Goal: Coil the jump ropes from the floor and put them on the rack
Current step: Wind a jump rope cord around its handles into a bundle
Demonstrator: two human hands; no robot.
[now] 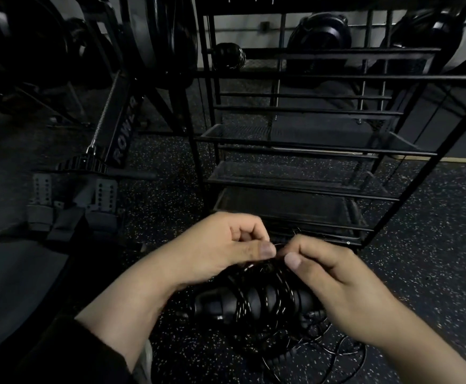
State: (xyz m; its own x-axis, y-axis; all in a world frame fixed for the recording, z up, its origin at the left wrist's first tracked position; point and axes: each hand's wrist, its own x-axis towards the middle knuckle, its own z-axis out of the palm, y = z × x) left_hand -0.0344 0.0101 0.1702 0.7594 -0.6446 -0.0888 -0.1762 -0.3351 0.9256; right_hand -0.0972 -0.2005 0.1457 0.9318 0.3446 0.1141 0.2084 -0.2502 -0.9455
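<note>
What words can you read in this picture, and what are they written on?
"ROWER": white letters running up the slanted black beam of the rowing machine, left of the rack.
White lettering on the dark sign across the rack's top: cut off by the picture's edge and blurred, cannot be read.
No writing shows on the jump ropes or the floor.

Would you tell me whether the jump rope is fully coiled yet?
Not fully: the jump rope wraps its handles, but loose loops trail on the floor.

Dim gym, speckled rubber floor (433, 231)
</note>
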